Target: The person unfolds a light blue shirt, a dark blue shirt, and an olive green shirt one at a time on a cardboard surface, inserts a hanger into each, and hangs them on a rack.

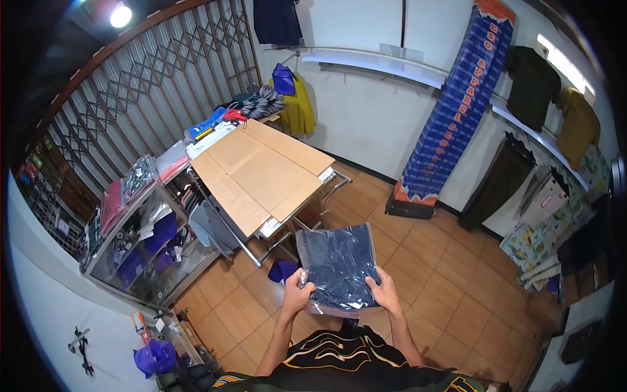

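Nearest the body, the left hand (298,294) and the right hand (385,292) each pinch one side of a clear plastic packet (336,261) holding dark, folded fabric. Each thumb lies on top; the fingers beneath are largely hidden, so their exact grip cannot be told. The packet lies between the hands and extends forward of them, its seemingly longer axis running away from the body. Neither hand is clearly nearer to it; both grip towards its near end. It is held above the tiled floor (424,287), apart from any support. Ahead and to the left of the hands stands a table (277,179) with a brown, panelled top; the left hand is the nearer to it. A purple item (283,270) shows low down, just beyond the left hand. Farther left is a glass display case (153,245) with bagged goods on top. At the table's far end lies a red object (234,115), too small to identify. Beyond the right hand, a tall blue printed bundle (450,111) leans near the wall, with garments (532,85) hanging farther right. A folding metal gate (163,55) closes the far left.
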Tool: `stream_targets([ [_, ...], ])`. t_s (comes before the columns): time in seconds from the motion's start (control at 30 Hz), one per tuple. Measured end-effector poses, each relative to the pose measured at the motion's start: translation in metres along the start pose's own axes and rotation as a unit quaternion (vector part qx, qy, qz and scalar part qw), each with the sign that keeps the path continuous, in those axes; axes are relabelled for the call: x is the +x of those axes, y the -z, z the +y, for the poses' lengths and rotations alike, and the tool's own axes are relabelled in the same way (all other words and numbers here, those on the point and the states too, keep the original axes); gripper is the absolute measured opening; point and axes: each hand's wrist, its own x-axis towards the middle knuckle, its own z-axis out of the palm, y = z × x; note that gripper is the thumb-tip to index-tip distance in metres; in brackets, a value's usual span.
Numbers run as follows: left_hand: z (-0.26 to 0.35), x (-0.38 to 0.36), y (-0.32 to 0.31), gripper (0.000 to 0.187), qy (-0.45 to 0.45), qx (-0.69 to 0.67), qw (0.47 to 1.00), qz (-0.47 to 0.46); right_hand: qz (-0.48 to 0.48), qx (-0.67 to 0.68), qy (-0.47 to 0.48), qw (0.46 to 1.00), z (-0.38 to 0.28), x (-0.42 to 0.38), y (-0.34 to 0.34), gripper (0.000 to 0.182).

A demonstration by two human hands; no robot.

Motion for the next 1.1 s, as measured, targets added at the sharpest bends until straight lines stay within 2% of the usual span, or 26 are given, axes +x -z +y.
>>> stream_targets([
  [0.1,0.004,0.039,0.002,0.012,-0.034,0.021,0.998,0.054,-0.019,-0.003,0.054,0.998,-0.028,0.065,0.003,0.037],
  [0.2,0.041,0.063,-0.007,0.014,-0.03,-0.05,0.992,0.114,-0.03,0.002,0.098,0.995,-0.047,0.116,-0.005,0.04],
  [0.3,0.001,0.09,0.027,0.026,-0.073,-0.026,0.989,0.123,-0.07,-0.008,0.11,0.992,-0.057,0.159,-0.019,0.042],
  [0.4,0.046,0.109,0.017,0.015,-0.068,-0.051,0.983,0.166,-0.105,-0.012,0.098,0.99,-0.051,0.195,-0.037,0.042],
  [0.5,0.027,0.131,0.038,0.015,-0.072,-0.051,0.983,0.164,-0.128,-0.021,0.097,0.987,-0.038,0.231,-0.051,0.042],
  [0.67,-0.012,0.177,0.065,0.014,-0.063,-0.052,0.974,0.213,-0.164,-0.01,0.066,0.984,-0.024,0.29,-0.082,0.044],
  [0.8,-0.019,0.218,0.093,0.013,-0.063,-0.031,0.959,0.274,-0.19,0.106,0.013,0.976,-0.041,0.344,-0.118,0.051],
  [0.87,-0.034,0.239,0.112,0.012,-0.069,-0.004,0.943,0.324,-0.218,0.199,-0.044,0.954,-0.044,0.366,-0.14,0.057],
  [0.9,-0.046,0.248,0.124,0.011,-0.07,0.01,0.934,0.349,-0.237,0.238,-0.112,0.935,-0.054,0.376,-0.142,0.064],
  [0.93,-0.057,0.257,0.136,0.008,-0.036,0.049,0.931,0.361,-0.216,0.231,-0.132,0.939,-0.054,0.389,-0.144,0.065],
  [1.03,-0.059,0.28,0.155,0.022,-0.041,0.124,0.925,0.357,-0.129,0.435,-0.151,0.878,-0.026,0.413,-0.166,0.064],
  [1.07,-0.08,0.285,0.17,0.042,0.013,0.119,0.937,0.328,-0.101,0.443,-0.168,0.875,-0.023,0.414,-0.168,0.063],
  [1.1,-0.092,0.286,0.174,0.046,0.011,0.129,0.938,0.321,-0.074,0.45,-0.183,0.871,-0.018,0.413,-0.17,0.062],
])
